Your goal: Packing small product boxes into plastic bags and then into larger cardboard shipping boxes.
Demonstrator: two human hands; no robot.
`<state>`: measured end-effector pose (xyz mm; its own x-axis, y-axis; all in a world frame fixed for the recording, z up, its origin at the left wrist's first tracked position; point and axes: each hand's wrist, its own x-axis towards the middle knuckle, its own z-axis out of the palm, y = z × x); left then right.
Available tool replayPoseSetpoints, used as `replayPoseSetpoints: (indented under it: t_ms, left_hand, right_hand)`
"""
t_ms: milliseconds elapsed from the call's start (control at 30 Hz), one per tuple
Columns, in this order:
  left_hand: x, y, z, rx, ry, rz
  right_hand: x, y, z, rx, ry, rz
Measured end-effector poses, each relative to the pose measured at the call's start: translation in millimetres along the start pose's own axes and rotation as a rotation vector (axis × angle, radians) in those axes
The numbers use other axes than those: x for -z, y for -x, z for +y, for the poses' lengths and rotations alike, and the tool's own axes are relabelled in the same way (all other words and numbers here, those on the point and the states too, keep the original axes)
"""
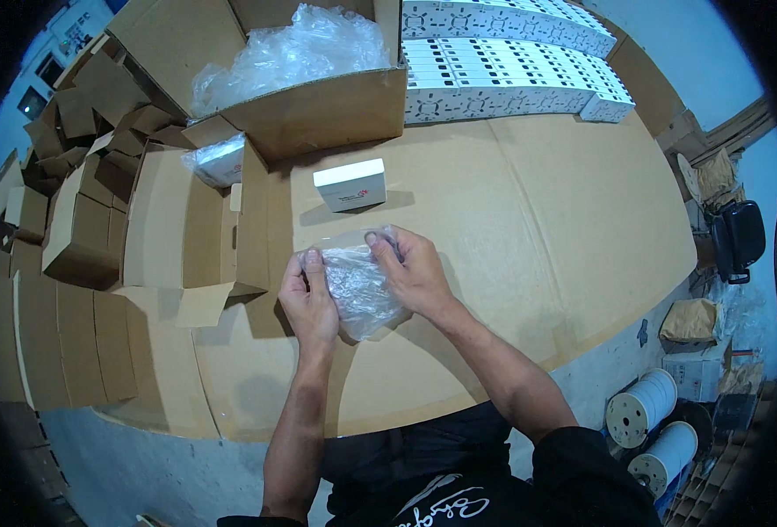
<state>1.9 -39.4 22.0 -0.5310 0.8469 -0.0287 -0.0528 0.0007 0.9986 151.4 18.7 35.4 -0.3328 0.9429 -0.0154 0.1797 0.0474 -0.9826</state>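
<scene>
Between my two hands is a clear bubble-wrap bag (359, 285), crinkled and looking flat. My left hand (310, 299) grips its left edge, thumb on top. At its upper right corner my right hand (413, 270) pinches the plastic between thumb and fingers. Just beyond the bag a small white box (350, 185) stands on the cardboard-covered table (494, 255). To the left is an open brown carton (252, 220) with a bubble-wrapped white box (220, 162) at its far end.
A big open carton (318, 110) full of bubble-wrap bags (296, 57) stands at the back. Right of it are stacked rows of white boxes (520, 75). Several empty cartons (85, 220) crowd the left side. Cable spools (641, 407) sit on the floor at lower right.
</scene>
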Motion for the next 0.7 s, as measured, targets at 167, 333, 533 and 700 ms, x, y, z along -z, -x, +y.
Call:
replayPoseSetpoints:
  t_ms: [167,333,533,700]
  left_hand:
    - [-1,2,2,-0.105,-0.076,0.0]
    - [-1,4,7,-0.081,-0.082,-0.056]
    - [0,3,3,-0.147,-0.127,-0.002]
    - [2,-3,0,-0.097,0.007,0.065]
  right_hand:
    - [10,-1,0,-0.146,0.007,-0.008]
    - [13,-4,0,-0.08,-0.332,0.09]
    - [9,2,-20,-0.144,-0.264,0.062]
    - [19,1,-6,-0.054,0.057,-0.078]
